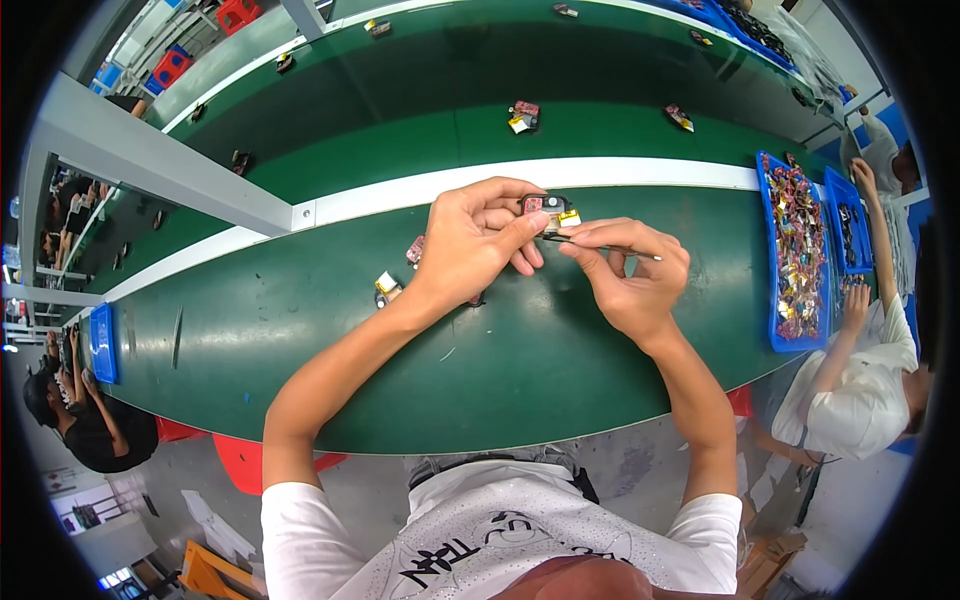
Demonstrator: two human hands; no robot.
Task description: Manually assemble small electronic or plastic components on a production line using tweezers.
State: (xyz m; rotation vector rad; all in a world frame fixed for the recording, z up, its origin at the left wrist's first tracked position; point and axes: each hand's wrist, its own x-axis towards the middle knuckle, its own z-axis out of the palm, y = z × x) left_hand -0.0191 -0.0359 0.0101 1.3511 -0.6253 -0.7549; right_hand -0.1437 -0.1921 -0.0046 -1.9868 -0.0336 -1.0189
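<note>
My left hand (468, 238) is closed around a small black-cased electronic unit (534, 204), held just above the green table. Inside its case a pinkish-red circuit board and a yellow-and-silver piece show. Between the thumb and fingers of my right hand (642, 284) is a slim dark tool (640, 254), which looks like tweezers. Its inner end meets the unit's lower edge; the exact contact is too small to tell. Close to my left wrist lie a unit with a yellow-white tab (388, 286) and a reddish one (415, 250), partly covered by the hand.
Past a white rail (640, 173), a green belt (420, 135) carries several similar units. At right stand a blue tray of small colourful parts (798, 250) and a smaller blue tray (850, 230). A grey metal post (170, 150) crosses the left. People sit at both table ends.
</note>
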